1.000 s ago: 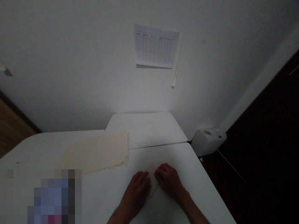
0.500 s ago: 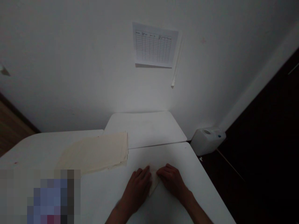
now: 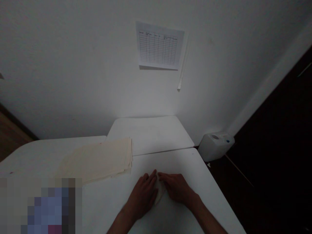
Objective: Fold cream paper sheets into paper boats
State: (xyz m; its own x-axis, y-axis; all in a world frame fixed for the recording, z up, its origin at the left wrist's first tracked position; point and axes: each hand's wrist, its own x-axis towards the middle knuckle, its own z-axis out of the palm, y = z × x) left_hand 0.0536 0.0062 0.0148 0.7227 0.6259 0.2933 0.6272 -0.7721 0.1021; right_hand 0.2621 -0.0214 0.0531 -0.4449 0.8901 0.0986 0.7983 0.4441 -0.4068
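Note:
A small folded pale sheet [image 3: 160, 196] lies on the white table [image 3: 109, 208] between my two hands, partly covered by them. My left hand [image 3: 143, 195] lies along its left side, with the fingers pointing forward and the thumb bent over the sheet. From the right, my right hand [image 3: 176, 187] reaches across, its fingertips together on the sheet's upper part, close to my left fingertips. A stack of thin beige sheets [image 3: 102, 159], with uneven edges, rests to the left.
A second white tabletop [image 3: 151, 133] adjoins at the back, against the wall. Beyond the right table edge a white plastic canister [image 3: 212, 149] stands on the dark floor. A printed table sheet [image 3: 158, 47] hangs on the wall. The lower left corner is pixelated.
My right hand has moved left and closer to my left fingertips, over the top of the folded sheet. My left hand stays almost in place. The view has shifted slightly.

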